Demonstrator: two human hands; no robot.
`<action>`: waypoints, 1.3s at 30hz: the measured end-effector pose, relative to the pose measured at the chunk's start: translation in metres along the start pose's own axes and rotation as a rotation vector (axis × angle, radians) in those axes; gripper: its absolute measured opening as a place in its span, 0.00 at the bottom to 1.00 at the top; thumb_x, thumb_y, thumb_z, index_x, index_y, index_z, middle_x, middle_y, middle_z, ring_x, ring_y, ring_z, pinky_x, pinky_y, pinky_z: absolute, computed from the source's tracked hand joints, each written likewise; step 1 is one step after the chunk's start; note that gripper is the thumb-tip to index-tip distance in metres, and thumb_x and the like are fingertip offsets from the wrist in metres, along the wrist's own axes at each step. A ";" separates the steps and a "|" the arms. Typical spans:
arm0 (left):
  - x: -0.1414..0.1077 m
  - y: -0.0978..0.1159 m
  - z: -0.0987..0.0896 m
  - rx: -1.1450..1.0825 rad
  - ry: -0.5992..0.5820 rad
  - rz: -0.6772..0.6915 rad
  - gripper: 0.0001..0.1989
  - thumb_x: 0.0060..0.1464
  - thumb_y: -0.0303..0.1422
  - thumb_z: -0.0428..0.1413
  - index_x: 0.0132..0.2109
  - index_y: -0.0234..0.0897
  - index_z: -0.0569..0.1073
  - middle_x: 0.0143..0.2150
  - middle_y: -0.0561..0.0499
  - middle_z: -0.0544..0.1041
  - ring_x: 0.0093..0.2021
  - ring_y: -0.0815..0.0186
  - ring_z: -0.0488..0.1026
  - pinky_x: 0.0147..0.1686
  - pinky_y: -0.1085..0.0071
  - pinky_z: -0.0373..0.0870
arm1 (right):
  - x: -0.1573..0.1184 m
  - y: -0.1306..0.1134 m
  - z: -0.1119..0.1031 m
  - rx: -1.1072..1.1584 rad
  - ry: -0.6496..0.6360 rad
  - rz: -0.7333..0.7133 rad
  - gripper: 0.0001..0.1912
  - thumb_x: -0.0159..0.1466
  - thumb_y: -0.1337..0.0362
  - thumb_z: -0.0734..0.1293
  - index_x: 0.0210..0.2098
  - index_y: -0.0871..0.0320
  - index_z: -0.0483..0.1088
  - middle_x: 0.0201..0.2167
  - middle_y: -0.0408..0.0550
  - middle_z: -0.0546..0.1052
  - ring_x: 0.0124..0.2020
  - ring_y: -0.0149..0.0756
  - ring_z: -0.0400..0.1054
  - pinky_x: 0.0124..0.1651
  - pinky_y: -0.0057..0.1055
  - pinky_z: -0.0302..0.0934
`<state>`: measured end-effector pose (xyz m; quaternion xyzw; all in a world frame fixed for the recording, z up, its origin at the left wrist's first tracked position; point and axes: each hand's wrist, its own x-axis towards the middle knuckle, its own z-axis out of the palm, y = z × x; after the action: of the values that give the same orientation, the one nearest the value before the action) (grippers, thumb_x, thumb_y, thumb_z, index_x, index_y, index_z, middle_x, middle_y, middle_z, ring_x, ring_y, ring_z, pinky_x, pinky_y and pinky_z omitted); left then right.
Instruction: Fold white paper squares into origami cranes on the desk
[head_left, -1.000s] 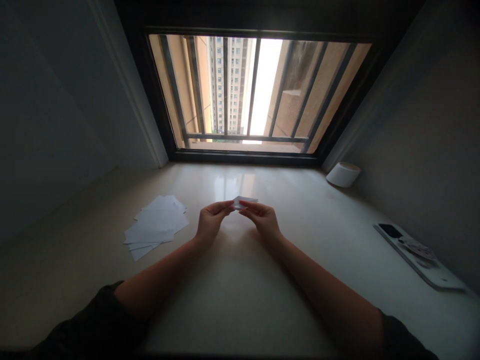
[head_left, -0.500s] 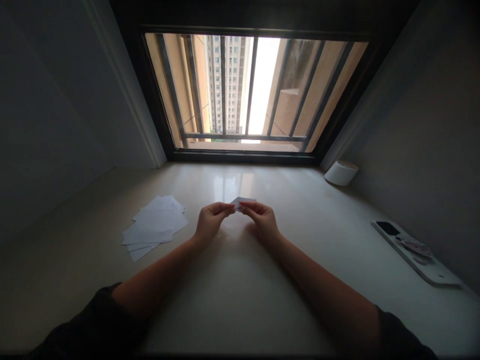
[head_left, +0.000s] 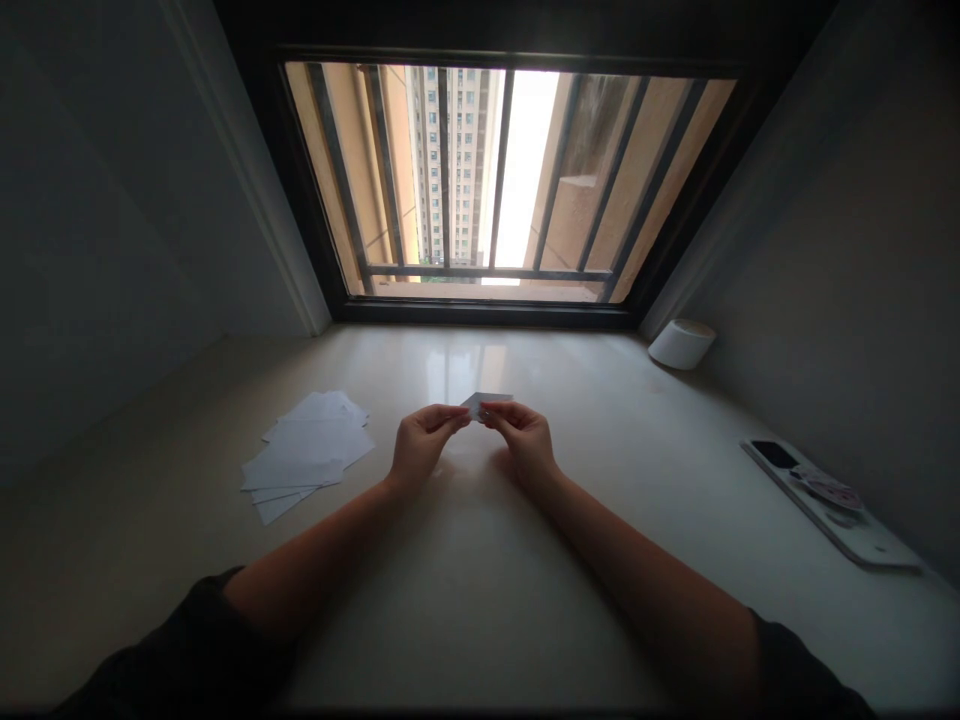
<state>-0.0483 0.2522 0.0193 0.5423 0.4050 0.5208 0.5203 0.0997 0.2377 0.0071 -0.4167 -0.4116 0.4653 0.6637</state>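
Note:
A small folded piece of paper point(head_left: 487, 398) is held up between my two hands, over the middle of the pale surface. My left hand point(head_left: 424, 440) pinches its left edge between thumb and fingers. On the other side, my right hand point(head_left: 529, 440) pinches the right part the same way. The fingertips of both hands are close together and cover the paper's lower part. To the left of my left hand lies a loose, overlapping stack of white paper sheets point(head_left: 311, 445), touched by neither hand.
The pale surface point(head_left: 465, 600) runs up to a barred window with a dark frame point(head_left: 487, 316). A white rounded object point(head_left: 681, 344) stands at the back right against the wall. Nearer on the right lies a white phone-like object point(head_left: 832, 505) with a dark patch.
Slightly more of the folded paper's grey face shows above the fingertips. Both hands keep their pinch in nearly the same place.

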 end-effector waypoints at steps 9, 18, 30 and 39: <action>-0.002 -0.001 0.002 -0.104 0.049 -0.024 0.21 0.42 0.35 0.64 0.46 0.36 0.76 0.33 0.47 0.80 0.34 0.64 0.75 0.40 0.67 0.68 | -0.001 -0.002 0.001 0.018 -0.008 -0.003 0.12 0.46 0.59 0.75 0.30 0.55 0.77 0.29 0.46 0.80 0.32 0.39 0.73 0.43 0.41 0.67; -0.001 0.000 0.003 -0.095 0.067 -0.005 0.19 0.40 0.35 0.65 0.43 0.37 0.78 0.36 0.46 0.80 0.34 0.64 0.75 0.39 0.66 0.68 | -0.002 -0.004 0.001 0.000 -0.005 -0.005 0.13 0.47 0.57 0.74 0.31 0.54 0.77 0.30 0.46 0.80 0.32 0.39 0.73 0.43 0.41 0.67; -0.004 0.003 0.006 -0.098 0.062 -0.011 0.20 0.41 0.36 0.65 0.44 0.36 0.78 0.36 0.46 0.80 0.35 0.62 0.76 0.40 0.66 0.70 | -0.003 -0.005 0.003 0.027 0.040 0.007 0.14 0.45 0.56 0.75 0.30 0.55 0.77 0.28 0.46 0.79 0.30 0.37 0.72 0.41 0.40 0.67; -0.004 0.001 0.006 -0.110 0.018 -0.015 0.21 0.42 0.37 0.64 0.46 0.37 0.76 0.39 0.45 0.80 0.38 0.61 0.76 0.43 0.63 0.70 | -0.001 -0.003 0.001 0.025 0.053 -0.001 0.12 0.46 0.57 0.74 0.29 0.55 0.77 0.29 0.46 0.79 0.30 0.37 0.71 0.41 0.40 0.66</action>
<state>-0.0430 0.2471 0.0198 0.5051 0.3848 0.5431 0.5494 0.0990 0.2368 0.0101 -0.4203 -0.3882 0.4589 0.6798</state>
